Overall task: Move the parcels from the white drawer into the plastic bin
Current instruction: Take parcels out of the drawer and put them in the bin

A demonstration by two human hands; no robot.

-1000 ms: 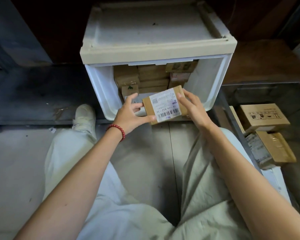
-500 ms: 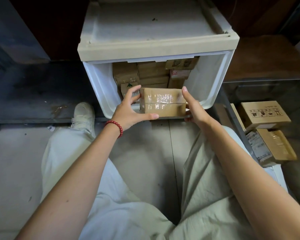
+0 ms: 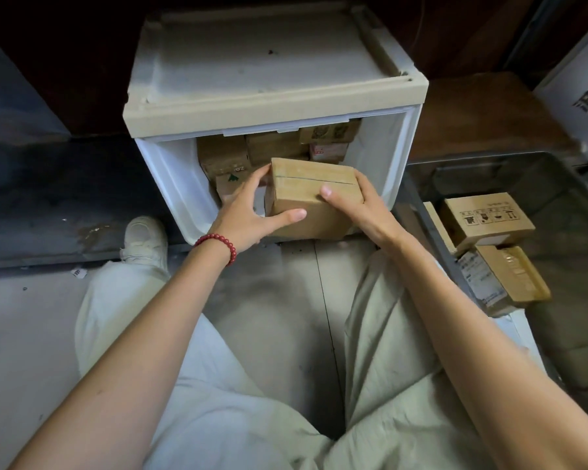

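Observation:
A brown cardboard parcel (image 3: 311,195) is held over the front lip of the pulled-out white drawer (image 3: 170,178). My left hand (image 3: 248,212), with a red bead bracelet at the wrist, grips its left side, thumb across the front. On the parcel's right end my right hand (image 3: 360,205) is clamped. Several more brown parcels (image 3: 272,147) are stacked at the back of the drawer. The clear plastic bin (image 3: 418,212) stands to the right and holds two parcels, one box with printed symbols (image 3: 486,218) and a taped one (image 3: 503,283) below it.
The drawer sits in a beige-topped cabinet (image 3: 265,66) against a dark wall. My knees in pale trousers and a white shoe (image 3: 145,240) rest on the grey floor. A white carton with printed characters (image 3: 581,89) stands far right behind the bin.
The parcel has been turned over between both hands: its white barcode label faced me, then a taped side, and now a plain side with a seam shows. Both hands regripped it.

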